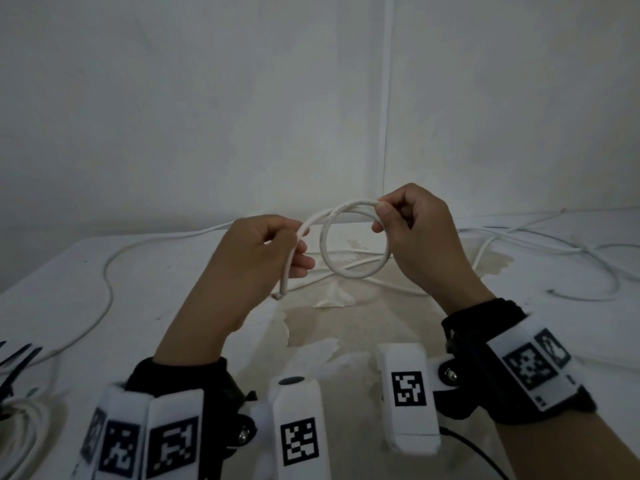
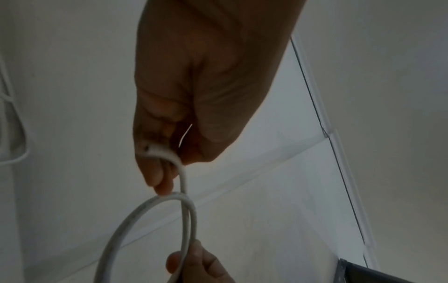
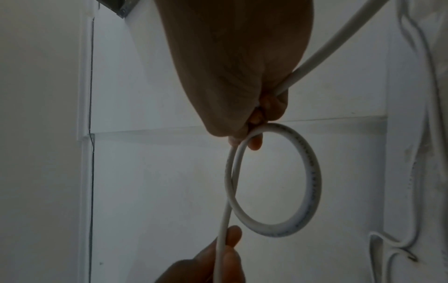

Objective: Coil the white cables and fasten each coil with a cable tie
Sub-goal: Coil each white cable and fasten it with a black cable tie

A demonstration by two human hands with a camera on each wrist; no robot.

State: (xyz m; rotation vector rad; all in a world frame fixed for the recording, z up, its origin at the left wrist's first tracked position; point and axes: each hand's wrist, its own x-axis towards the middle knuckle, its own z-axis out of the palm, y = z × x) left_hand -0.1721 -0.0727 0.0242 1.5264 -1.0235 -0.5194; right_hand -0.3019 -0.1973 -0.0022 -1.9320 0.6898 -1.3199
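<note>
Pinching white cable (image 1: 353, 268), both hands

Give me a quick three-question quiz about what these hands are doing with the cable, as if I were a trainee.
1. True or false: the cable already forms one loop held up between the hands.
2. Which hand holds the cable's cut end? A. left hand B. right hand C. neither
3. Fill in: the black cable ties lie at the table's near ___ edge.

Key
1. True: a single round loop hangs from the right hand, above the table.
2. A: the short tail with the cut end runs down through the left hand's fingers.
3. Left: they lie beside an already wound coil.
</note>
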